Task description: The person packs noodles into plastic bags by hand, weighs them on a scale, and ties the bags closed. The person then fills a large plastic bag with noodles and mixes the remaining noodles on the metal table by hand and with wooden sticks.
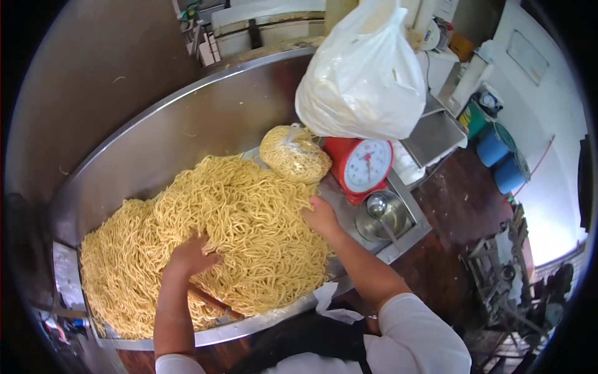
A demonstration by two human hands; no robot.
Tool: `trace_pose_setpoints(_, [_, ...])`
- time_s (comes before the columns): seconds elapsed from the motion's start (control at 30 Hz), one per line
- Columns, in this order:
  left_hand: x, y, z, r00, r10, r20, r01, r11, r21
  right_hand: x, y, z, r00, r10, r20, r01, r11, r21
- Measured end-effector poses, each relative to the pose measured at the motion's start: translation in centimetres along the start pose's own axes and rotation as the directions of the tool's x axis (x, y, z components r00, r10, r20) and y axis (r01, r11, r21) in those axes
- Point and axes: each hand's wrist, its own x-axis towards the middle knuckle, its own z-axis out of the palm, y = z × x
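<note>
A large heap of yellow noodles [237,218] fills much of a metal tray [205,336]. My left hand [192,254] rests on the middle of the heap, fingers spread and partly sunk among the strands. At the heap's right edge my right hand [321,215] touches the noodles, its fingertips hidden in them. A wooden stick [215,303] lies on the noodles beside my left forearm. Behind my right hand sits a clear bag of noodles [296,156], next to a red dial scale [367,165].
A full white plastic bag [364,81] is above the scale. A metal pot [398,215] with a ladle [377,206] stands at the tray's right end. Blue bins [511,171] stand on the floor at the right, with a cluttered rack [504,274] nearer.
</note>
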Motion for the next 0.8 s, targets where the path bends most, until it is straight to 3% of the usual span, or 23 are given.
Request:
trace_pose_setpoints(0.07, [-1.9, 1.7, -2.7, 0.998, -0.069, 0.005, 0.069, 0.997, -0.022, -2.2, -6.5, -2.8, 0.998, -0.07, 0.01, 0.07, 0.994, -0.084])
trace_pose_setpoints(0.1, [-2.6, 1.9, -3.2, 0.994, -0.046, -0.103, 0.043, 0.999, -0.032, -2.8, -8.7, -3.9, 0.986, -0.158, 0.062, 0.164, 0.981, -0.101])
trace_pose_setpoints(0.13, [-3.3, 2.6, -3.9, 0.994, -0.046, -0.101, 0.043, 0.999, -0.029, -3.6, -10.6, -4.7, 0.963, -0.245, 0.112, 0.257, 0.96, -0.112])
trace_pose_setpoints(0.17, [-3.8, 3.9, -4.8, 0.996, 0.009, -0.091, -0.019, 0.994, -0.109, -4.5, -12.3, -5.1, 0.963, -0.245, 0.109, 0.257, 0.96, -0.111])
trace_pose_setpoints(0.23, [-4.5, 6.6, -5.8, 0.987, 0.146, -0.064, -0.16, 0.914, -0.374, -5.9, -15.4, -5.1, 0.879, -0.461, 0.117, 0.466, 0.885, -0.012])
trace_pose_setpoints(0.27, [-4.4, 8.0, -5.2, 0.986, 0.151, -0.067, -0.165, 0.914, -0.371, -6.5, -16.7, -5.1, 0.879, -0.464, 0.112, 0.468, 0.884, -0.014])
trace_pose_setpoints(0.3, [-3.7, 9.4, -4.0, 0.909, 0.341, -0.239, -0.414, 0.801, -0.433, -7.0, -17.9, -4.9, 0.819, -0.567, 0.093, 0.572, 0.819, -0.041])
trace_pose_setpoints(0.33, [-2.7, 10.8, -2.6, 0.77, 0.487, -0.413, -0.637, 0.631, -0.443, -7.4, -18.8, -4.7, 0.747, -0.661, 0.078, 0.665, 0.743, -0.07])
trace_pose_setpoints(0.4, [0.1, 13.2, 1.4, 0.613, 0.559, -0.558, -0.79, 0.441, -0.426, -7.9, -20.2, -4.1, 0.731, -0.681, 0.03, 0.682, 0.731, -0.006])
trace_pose_setpoints(0.43, [1.9, 13.6, 3.4, 0.614, 0.559, -0.557, -0.789, 0.44, -0.427, -8.1, -20.6, -4.0, 0.716, -0.698, -0.013, 0.697, 0.714, 0.059])
trace_pose_setpoints(0.5, [3.8, 14.8, 5.3, 0.769, 0.23, -0.596, -0.639, 0.31, -0.704, -7.8, -20.9, -4.8, 0.714, -0.7, 0.003, 0.694, 0.708, 0.133])
trace_pose_setpoints(0.53, [3.5, 14.9, 4.9, 0.768, 0.226, -0.599, -0.64, 0.31, -0.703, -7.4, -21.0, -5.2, 0.711, -0.703, 0.016, 0.686, 0.698, 0.207])
trace_pose_setpoints(0.57, [1.6, 15.7, 2.2, 0.801, 0.109, -0.589, -0.597, 0.224, -0.771, -7.2, -21.2, -5.6, 0.711, -0.703, 0.023, 0.684, 0.698, 0.213])
trace_pose_setpoints(0.63, [0.8, 15.8, -1.4, 0.82, -0.087, -0.566, -0.561, 0.08, -0.824, -6.9, -21.8, -5.6, 0.691, -0.702, -0.174, 0.72, 0.647, 0.25])
trace_pose_setpoints(0.67, [1.1, 15.5, -2.9, 0.804, -0.16, -0.573, -0.576, 0.031, -0.817, -6.3, -21.6, -4.9, 0.689, -0.707, -0.162, 0.72, 0.641, 0.266])
trace_pose_setpoints(0.73, [-1.5, 16.3, -7.4, 0.791, -0.089, -0.606, -0.612, -0.11, -0.783, -5.1, -20.6, -2.9, 0.728, -0.662, 0.178, 0.473, 0.673, 0.569])
trace_pose_setpoints(0.8, [-3.6, 17.6, -11.1, 0.743, -0.088, -0.664, -0.66, -0.268, -0.702, -5.3, -21.5, -0.7, 0.682, -0.706, 0.194, 0.458, 0.618, 0.639])
